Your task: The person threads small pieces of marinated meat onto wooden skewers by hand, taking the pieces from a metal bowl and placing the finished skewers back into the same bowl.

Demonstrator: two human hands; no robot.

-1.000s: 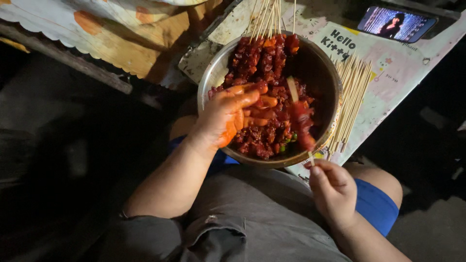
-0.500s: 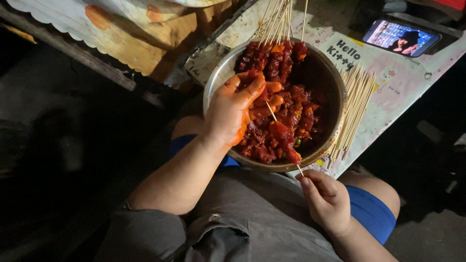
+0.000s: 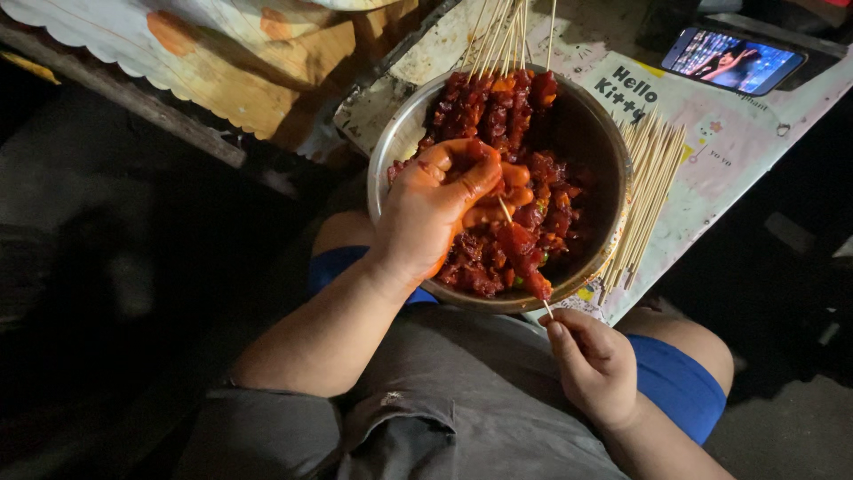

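1. Head view: left hand (image 3: 431,209), sauce-stained, fingers pinched on a piece of marinated meat (image 3: 498,231) inside steel bowl (image 3: 391,151) on the lap
2. Right hand (image 3: 595,364) pinches bamboo skewer (image 3: 524,253), partly loaded
3. Bare skewers (image 3: 649,191) and phone (image 3: 733,60) lie on the surface (image 3: 737,142)

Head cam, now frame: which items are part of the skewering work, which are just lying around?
In use:
left hand, in the meat
right hand, pinching the skewer
skewer, part loaded
marinated meat
metal bowl
bare sticks

Lying about:
phone, screen lit
patterned cloth
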